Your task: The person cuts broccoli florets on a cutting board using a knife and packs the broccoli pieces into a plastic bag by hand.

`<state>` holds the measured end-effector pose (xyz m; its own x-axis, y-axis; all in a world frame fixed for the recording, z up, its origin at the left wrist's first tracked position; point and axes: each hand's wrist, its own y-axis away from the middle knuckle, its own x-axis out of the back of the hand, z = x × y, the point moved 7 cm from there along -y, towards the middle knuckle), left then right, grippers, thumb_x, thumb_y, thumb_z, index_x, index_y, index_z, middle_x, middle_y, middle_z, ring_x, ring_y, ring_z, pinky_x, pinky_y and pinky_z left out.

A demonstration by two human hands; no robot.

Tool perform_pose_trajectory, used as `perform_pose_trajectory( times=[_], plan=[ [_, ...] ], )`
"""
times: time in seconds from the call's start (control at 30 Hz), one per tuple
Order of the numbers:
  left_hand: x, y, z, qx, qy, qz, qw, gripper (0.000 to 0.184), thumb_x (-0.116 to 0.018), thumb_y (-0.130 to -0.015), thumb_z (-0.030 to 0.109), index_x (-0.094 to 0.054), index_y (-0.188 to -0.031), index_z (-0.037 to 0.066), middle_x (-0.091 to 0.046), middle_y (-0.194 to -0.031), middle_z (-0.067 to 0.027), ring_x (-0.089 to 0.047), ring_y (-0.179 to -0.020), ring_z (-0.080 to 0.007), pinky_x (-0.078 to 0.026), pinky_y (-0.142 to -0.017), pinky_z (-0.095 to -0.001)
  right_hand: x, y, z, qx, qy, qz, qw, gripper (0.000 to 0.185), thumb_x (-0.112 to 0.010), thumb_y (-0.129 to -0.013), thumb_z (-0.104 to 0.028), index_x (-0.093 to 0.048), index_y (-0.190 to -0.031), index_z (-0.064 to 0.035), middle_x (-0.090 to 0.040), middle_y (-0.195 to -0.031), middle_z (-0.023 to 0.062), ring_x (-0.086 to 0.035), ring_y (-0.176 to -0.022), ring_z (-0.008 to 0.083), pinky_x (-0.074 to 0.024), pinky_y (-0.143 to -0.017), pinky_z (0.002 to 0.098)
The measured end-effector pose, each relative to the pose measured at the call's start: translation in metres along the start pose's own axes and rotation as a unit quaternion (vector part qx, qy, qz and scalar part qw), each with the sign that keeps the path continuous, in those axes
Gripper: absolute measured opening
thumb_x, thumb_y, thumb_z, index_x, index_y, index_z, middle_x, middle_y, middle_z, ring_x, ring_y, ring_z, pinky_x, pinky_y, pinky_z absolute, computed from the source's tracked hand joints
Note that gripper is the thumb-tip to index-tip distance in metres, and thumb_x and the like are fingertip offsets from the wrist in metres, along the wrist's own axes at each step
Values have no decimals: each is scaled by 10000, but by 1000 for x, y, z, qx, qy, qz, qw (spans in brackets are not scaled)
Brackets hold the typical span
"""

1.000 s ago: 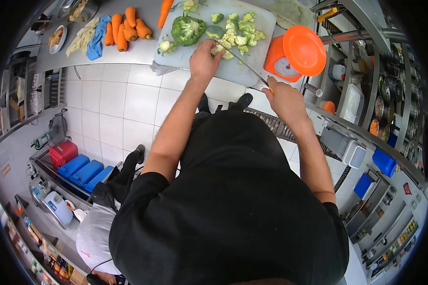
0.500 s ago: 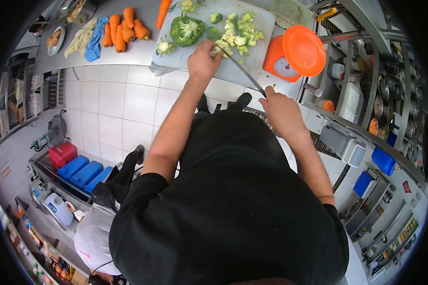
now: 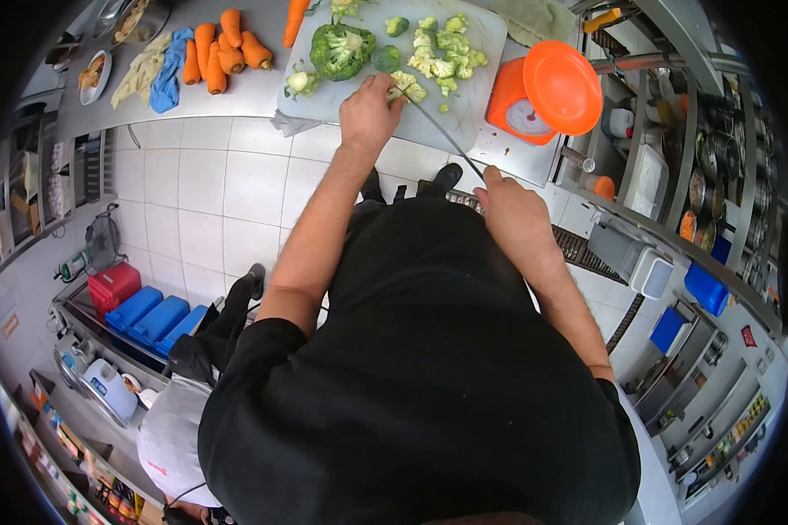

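My right hand [image 3: 518, 214] is wrapped round the handle of a long knife [image 3: 449, 138], whose blade slants up and left over the white cutting board [image 3: 453, 138]. At the blade's tip, my left hand [image 3: 369, 114] has its fingers closed on a pale cauliflower piece [image 3: 408, 86] at the board's near edge. Just beyond that hand lie a large broccoli head [image 3: 342, 51] and a small green floret [image 3: 386, 59]. Several cut cauliflower florets [image 3: 451, 52] are spread over the right half of the board. A whitish stem piece [image 3: 301, 83] sits at its left.
An orange scale [image 3: 524, 109] stands right of the board. On the steel counter to the left are several carrots [image 3: 217, 74], a blue cloth [image 3: 171, 74], a yellowish cloth [image 3: 144, 70] and a small dish [image 3: 94, 77]. A person in a grey shirt [image 3: 173, 429] is behind at lower left.
My right hand has moved down and slightly right, drawing the knife back. My left hand has shifted a little left and stays at the cauliflower piece.
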<state>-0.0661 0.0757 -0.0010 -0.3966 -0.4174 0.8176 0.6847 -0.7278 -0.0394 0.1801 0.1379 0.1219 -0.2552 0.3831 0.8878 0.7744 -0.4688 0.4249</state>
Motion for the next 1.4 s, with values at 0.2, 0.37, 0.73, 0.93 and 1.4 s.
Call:
perform_pose_trajectory(
  times=[0.2, 0.37, 0.73, 0.93, 1.4],
  plan=[
    [-2, -1, -1, -4, 10, -8, 1000, 332, -873, -883, 226, -661, -1110, 109, -752, -1104, -83, -754, -983, -330, -602, -813, -462, -14, -10, -3, 3, -5, 0, 1000, 257, -619, -1086, -239, -601, -1148, 10, -747, -901, 208, -766, -798, 390, -616, -715, 492],
    [-3, -2, -7, -4, 20, -5, 1000, 339, -876, -881, 216, -663, -1118, 103, -748, -1086, -85, -752, -955, -331, -600, -801, -467, -39, -32, 1, 15, -17, 3, 1000, 263, -621, -1086, -246, -587, -1146, 7, -754, -887, 240, -767, -825, 410, -612, -711, 513],
    [-5, 4, -24, 17, 89, -7, 996, 711, -933, -846, 331, -575, -1406, 80, -568, -1448, -182, -735, -1064, -316, -616, -864, -431, -19, -12, 20, -16, -113, -16, 993, 295, -646, -1076, -286, -592, -1125, 0, -731, -861, 250, -731, -847, 454, -546, -749, 563],
    [0, 1, 17, -3, -37, -11, 999, 1197, -956, -729, 599, -371, -1653, 111, -433, -1592, -233, -640, -1307, -439, -614, -989, -499, -2, 22, 56, -94, -234, 23, 967, 293, -661, -1082, -262, -552, -1073, 10, -707, -793, 258, -683, -767, 514, -516, -681, 578],
    [-15, -39, 29, -7, -26, -4, 1000, 1387, -998, -642, 619, -260, -1708, 126, -433, -1514, -253, -597, -1294, -443, -555, -1072, -487, -69, -47, 67, -173, -227, 104, 953, 301, -600, -1099, -219, -526, -1192, 58, -703, -1030, 338, -713, -944, 531, -574, -814, 613]
  ],
)
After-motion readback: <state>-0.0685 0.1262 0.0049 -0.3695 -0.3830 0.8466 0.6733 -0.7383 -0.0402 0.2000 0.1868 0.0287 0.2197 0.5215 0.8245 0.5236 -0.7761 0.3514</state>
